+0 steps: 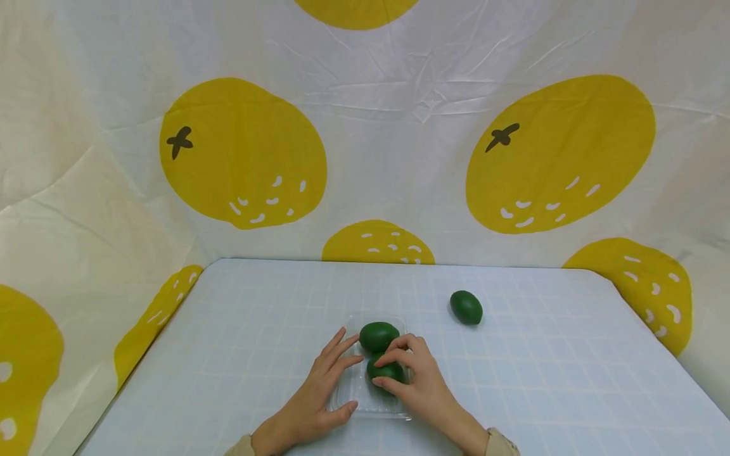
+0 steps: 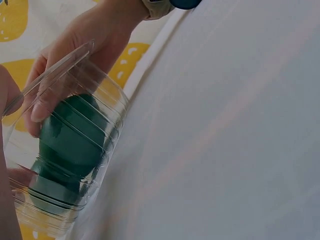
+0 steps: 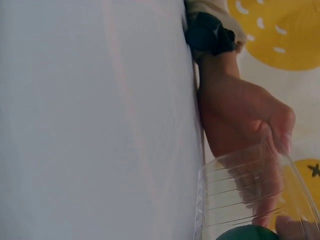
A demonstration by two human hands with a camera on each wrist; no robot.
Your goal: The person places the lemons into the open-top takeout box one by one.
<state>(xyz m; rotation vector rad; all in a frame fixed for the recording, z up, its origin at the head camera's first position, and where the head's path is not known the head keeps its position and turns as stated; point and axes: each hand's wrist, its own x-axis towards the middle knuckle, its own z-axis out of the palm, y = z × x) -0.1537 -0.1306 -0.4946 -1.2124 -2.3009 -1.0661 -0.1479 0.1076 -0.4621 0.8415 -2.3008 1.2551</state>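
Note:
A clear plastic box [image 1: 371, 415] stands on the table with two smooth dark green limes inside. My right hand [image 1: 423, 381] pinches the nearer lime [image 1: 392, 372] between thumb and fingertips. Just beyond it, the farther lime [image 1: 377, 334] lies against the nearer one. Spread along the box's left side, my left hand [image 1: 316, 394] touches the rim, its thumb toward the front corner. The right wrist view shows the left thumb [image 3: 283, 140] at the rim. Through the ribbed wall in the left wrist view, a lime [image 2: 75, 135] shows beside the right fingers.
A third lime [image 1: 466, 308] lies on the table to the right of the box and farther back. The table [image 1: 239, 329] has a pale blue checked cover. Behind it hangs a white curtain [image 1: 393, 158] printed with yellow fruit.

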